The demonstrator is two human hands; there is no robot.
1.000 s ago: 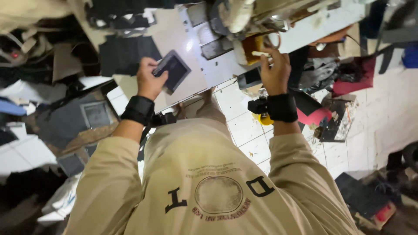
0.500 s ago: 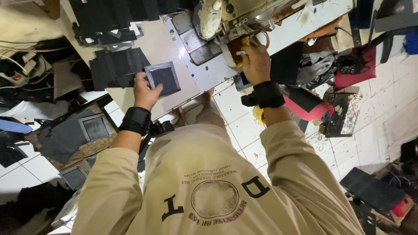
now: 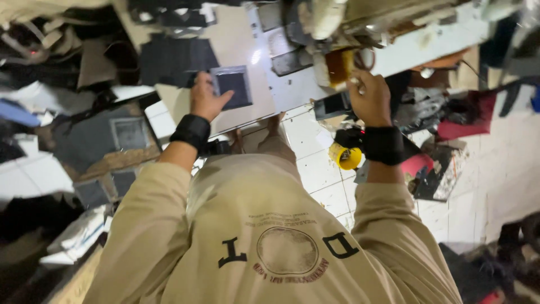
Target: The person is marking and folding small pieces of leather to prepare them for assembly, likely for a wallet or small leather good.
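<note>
My left hand (image 3: 205,98) grips the left edge of a dark square fabric piece (image 3: 235,87) with a paler border, which lies on the pale sewing table (image 3: 247,48). My right hand (image 3: 368,98) is raised to the underside of the white sewing machine (image 3: 405,34). Its fingers are closed around a small pale object (image 3: 354,81) beside an orange part (image 3: 337,65). Both wrists carry black bands, and beige sleeves cover both arms.
Dark fabric pieces (image 3: 174,59) are stacked at the table's left end. A yellow roll (image 3: 344,156) hangs under my right wrist. A grey panel (image 3: 121,135), papers and red and black scraps (image 3: 450,132) lie on the white tiled floor (image 3: 315,163).
My left hand carried the dark square piece forward and laid it on the table. My right hand stayed up at the machine, fingers still closed.
</note>
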